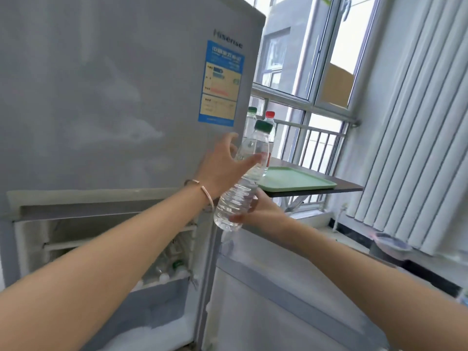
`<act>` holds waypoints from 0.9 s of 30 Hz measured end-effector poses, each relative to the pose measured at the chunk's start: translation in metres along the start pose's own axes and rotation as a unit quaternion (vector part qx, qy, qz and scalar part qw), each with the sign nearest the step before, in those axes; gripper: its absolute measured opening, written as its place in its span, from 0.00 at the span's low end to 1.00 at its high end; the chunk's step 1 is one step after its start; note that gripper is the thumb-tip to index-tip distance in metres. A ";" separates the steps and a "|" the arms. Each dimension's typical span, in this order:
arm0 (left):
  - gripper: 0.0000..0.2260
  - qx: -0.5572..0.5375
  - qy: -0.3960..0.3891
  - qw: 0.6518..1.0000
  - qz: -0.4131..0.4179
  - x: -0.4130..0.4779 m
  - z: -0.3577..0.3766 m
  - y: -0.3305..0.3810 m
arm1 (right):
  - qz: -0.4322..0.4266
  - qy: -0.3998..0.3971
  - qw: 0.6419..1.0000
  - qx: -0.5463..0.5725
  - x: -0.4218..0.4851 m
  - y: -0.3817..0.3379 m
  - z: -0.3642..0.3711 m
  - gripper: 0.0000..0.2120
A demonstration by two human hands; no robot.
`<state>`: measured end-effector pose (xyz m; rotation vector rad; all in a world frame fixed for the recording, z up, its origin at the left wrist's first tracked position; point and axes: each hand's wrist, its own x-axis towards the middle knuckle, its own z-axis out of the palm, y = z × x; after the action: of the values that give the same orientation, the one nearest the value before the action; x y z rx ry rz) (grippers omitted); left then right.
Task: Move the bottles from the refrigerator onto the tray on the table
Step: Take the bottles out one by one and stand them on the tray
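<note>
A clear water bottle (243, 178) with a green cap is held tilted between the refrigerator (101, 97) and the table (329, 184). The right hand (263, 214) has its fingers clamped on the bottle's base; the left hand (225, 165) rests against its middle, fingers apart. Two capped bottles (269, 122) are seen at the green tray (298, 182). More bottles (174, 264) lie in the open lower compartment.

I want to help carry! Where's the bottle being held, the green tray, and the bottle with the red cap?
held bottle (240, 183): head view, on its clear middle.
green tray (301, 182): head view, on its bare surface.
red-capped bottle (270, 114): head view, on its cap.
</note>
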<state>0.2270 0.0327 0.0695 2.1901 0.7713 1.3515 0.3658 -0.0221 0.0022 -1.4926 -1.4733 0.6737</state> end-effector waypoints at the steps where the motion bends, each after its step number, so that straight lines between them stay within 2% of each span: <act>1: 0.37 -0.032 0.013 0.999 0.014 0.010 0.006 0.009 | -0.006 0.024 1.000 0.000 0.004 -0.008 -0.016 0.30; 4: 0.27 -0.046 0.042 0.998 0.013 0.038 0.032 0.025 | -0.023 0.081 0.996 -0.011 0.018 -0.032 -0.063 0.24; 5: 0.23 -0.038 0.033 0.999 0.001 0.048 0.045 0.028 | -0.027 0.101 0.994 -0.021 0.025 -0.034 -0.080 0.25; 7: 0.19 -0.039 -0.017 0.999 -0.020 0.063 0.070 0.031 | -0.021 0.138 0.989 -0.050 0.042 -0.032 -0.107 0.35; 9: 0.22 -0.051 -0.071 0.996 -0.033 0.080 0.100 0.031 | -0.007 0.162 0.984 -0.070 0.066 -0.019 -0.131 0.38; 12: 0.27 -0.055 -0.129 0.989 -0.053 0.107 0.144 0.020 | 0.006 0.199 0.976 -0.094 0.122 0.027 -0.168 0.53; 13: 0.28 -0.059 -0.138 0.987 -0.062 0.115 0.158 0.014 | 0.008 0.204 0.973 -0.108 0.145 0.048 -0.182 0.54; 17: 0.29 -0.069 -0.168 0.978 -0.101 0.145 0.206 -0.014 | 0.047 0.215 0.967 -0.130 0.200 0.086 -0.202 0.44; 20: 0.25 -0.064 -0.182 0.973 -0.124 0.166 0.226 -0.031 | 0.055 0.188 0.970 -0.143 0.244 0.114 -0.210 0.46; 23: 0.25 -0.015 -0.205 0.971 -0.119 0.183 0.239 -0.045 | 0.065 0.172 0.972 -0.144 0.267 0.126 -0.211 0.41; 27: 0.28 0.017 -0.217 0.971 -0.104 0.189 0.251 -0.060 | 0.067 0.174 0.969 -0.161 0.250 0.112 -0.201 0.14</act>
<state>0.5090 0.1819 0.0503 2.2421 0.8241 0.7250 0.6283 0.1886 0.0455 -1.8626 -1.2559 0.2330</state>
